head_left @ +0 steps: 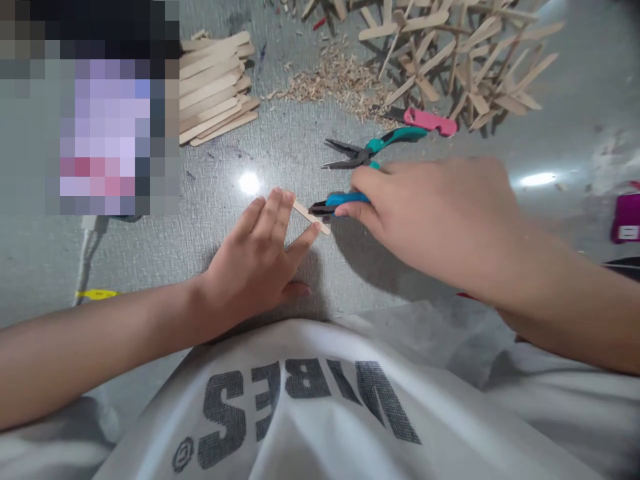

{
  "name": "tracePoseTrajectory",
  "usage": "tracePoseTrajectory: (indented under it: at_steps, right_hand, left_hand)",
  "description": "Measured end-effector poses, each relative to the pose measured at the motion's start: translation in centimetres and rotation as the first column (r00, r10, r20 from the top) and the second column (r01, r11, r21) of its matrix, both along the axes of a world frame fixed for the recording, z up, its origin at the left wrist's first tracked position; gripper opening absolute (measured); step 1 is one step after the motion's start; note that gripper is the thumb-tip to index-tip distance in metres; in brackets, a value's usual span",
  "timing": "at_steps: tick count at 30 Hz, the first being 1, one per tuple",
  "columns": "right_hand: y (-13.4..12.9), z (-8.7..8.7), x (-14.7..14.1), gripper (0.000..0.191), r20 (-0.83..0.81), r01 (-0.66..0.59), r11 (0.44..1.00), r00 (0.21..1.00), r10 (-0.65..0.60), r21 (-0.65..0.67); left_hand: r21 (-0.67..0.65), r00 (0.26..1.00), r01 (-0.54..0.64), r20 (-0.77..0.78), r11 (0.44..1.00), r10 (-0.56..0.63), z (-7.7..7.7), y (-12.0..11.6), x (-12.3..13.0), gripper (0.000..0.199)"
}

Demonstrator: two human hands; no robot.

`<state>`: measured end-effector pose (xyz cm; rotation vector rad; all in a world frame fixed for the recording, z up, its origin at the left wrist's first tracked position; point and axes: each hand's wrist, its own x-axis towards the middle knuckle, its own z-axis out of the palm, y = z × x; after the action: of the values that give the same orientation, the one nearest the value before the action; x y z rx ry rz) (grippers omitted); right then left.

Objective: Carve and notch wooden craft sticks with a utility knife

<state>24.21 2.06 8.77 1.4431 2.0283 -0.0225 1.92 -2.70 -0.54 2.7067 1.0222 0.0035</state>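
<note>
My left hand [265,247] holds a wooden popsicle stick [303,211] slantwise at the tabletop, its fingertips at the upper end and the index finger near the lower end. My right hand [425,213] is closed around the blue handles of small cutting pliers [345,200]. Their dark jaws meet the stick about its middle; whether they have cut into it I cannot tell. Just beyond the right hand lie teal-handled long-nose pliers [365,157], jaws apart. A pink utility knife [430,122] rests above them.
A stack of popsicle sticks [215,87] lies at the upper left. Wood shavings [335,80] are scattered at the back, beside a tangled heap of joined sticks [465,60]. A white cable [86,260] and a yellow strip [97,294] are at left, a purple object [626,217] at far right.
</note>
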Motion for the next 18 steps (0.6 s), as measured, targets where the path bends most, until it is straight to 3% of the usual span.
tracePoseTrajectory:
  at_steps: [7, 18]
  right_hand:
    - [-0.3, -1.7, 1.2, 0.054, -0.236, -0.029, 0.999, 0.971, 0.039, 0.046]
    - [1.1, -4.0, 2.3, 0.052, -0.324, 0.008, 1.000, 0.946, -0.009, -0.005]
  left_hand:
    - [0.101, 0.999, 0.006, 0.039, 0.995, -0.010, 0.0, -0.3, -0.6, 0.105]
    - [0.144, 0.999, 0.039, -0.026, 0.989, -0.035, 0.8, -0.1, -0.5, 0.103]
